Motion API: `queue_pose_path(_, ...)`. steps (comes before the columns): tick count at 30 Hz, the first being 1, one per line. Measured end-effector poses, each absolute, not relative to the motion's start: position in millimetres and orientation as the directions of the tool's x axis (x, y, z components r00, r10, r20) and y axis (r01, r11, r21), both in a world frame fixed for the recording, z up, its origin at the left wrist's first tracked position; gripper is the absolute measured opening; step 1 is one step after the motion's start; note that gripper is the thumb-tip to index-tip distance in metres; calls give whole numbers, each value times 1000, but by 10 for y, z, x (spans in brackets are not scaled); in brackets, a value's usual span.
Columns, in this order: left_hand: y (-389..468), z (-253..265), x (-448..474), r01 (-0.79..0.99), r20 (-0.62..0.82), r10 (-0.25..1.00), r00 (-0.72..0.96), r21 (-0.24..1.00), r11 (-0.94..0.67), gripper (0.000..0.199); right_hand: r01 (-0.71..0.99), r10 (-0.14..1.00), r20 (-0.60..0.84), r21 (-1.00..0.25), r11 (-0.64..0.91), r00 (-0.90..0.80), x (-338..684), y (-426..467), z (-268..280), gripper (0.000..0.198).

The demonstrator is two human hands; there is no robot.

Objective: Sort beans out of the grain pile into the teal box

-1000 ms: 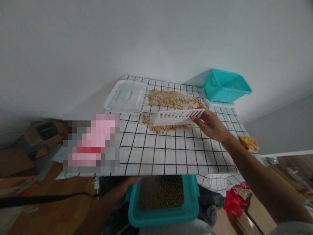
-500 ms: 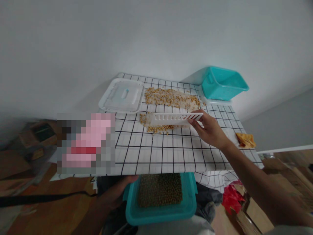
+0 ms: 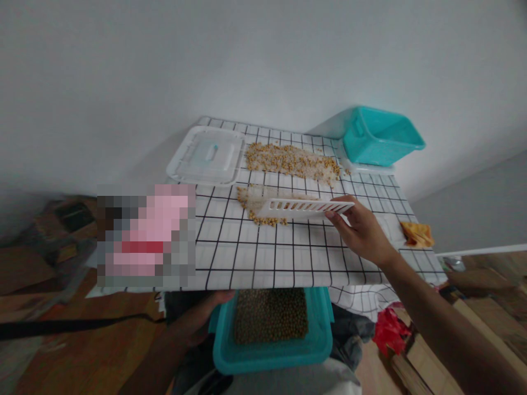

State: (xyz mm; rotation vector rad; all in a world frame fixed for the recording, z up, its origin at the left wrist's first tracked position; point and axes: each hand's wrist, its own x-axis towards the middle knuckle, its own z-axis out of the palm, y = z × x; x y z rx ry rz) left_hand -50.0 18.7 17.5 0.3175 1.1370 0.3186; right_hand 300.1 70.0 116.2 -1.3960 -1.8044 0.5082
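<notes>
My right hand (image 3: pixel 364 233) is closed on one end of a white slotted plastic strip (image 3: pixel 296 211), its edge held low over the checked tablecloth. Just behind the strip lies a small patch of yellowish beans (image 3: pixel 251 206) mixed with pale fine grains. A longer band of the same bean mix (image 3: pixel 290 159) stretches farther back. Below the table's front edge, a teal bin (image 3: pixel 272 359) rests on my lap, and many beans (image 3: pixel 269 318) cover its bottom. My left hand (image 3: pixel 206 307) grips this bin's left side near the table edge, its fingers partly hidden.
A clear lid (image 3: pixel 209 153) lies at the back left, near a blurred-out pink item (image 3: pixel 160 225). At the back right, another teal bin (image 3: pixel 370 142) stands on a pale lid. A crumpled yellow cloth (image 3: pixel 416 235) lies by the right edge. Cardboard and a red bag (image 3: pixel 390 329) are on the floor.
My right hand has moved the slotted strip to the right and slightly toward me, showing more of the strip's slotted face. My left hand stays at the lap bin.
</notes>
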Motion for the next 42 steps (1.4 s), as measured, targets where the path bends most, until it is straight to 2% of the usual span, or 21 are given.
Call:
queue_pose_path(8, 167, 72, -529, -52, -842, 357, 405, 368, 928, 25, 668, 941, 336, -691, 276, -41, 3032, 526, 1200, 15)
queue_pose_path(17, 180, 81, -523, -36, -850, 375, 370, 390, 920, 30, 620, 954, 295, -738, 265, -56, 2991, 520, 1088, 16)
queue_pose_path(20, 186, 115, -517, -37, -842, 380, 382, 397, 917, 35, 640, 949, 310, -719, 273, -56, 3008, 450, 1086, 16)
queue_pose_path(24, 186, 175, -491, -44, -833, 412, 369, 427, 903, 30, 669, 945, 322, -692, 271, -49, 3017, 361, 1142, 14)
queue_pose_path(31, 94, 183, -491, -66, -822, 425, 378, 434, 898, 33, 718, 936, 352, -657, 230, 22, 2958, 161, 1174, 12)
queue_pose_path(36, 70, 215, -522, -72, -874, 376, 307, 373, 925, 36, 682, 939, 334, -705, 191, 82, 2955, -52, 1062, 15)
queue_pose_path(42, 100, 226, -565, -70, -862, 392, 321, 392, 917, 37, 672, 923, 349, -724, 155, 163, 2946, -198, 1028, 15)
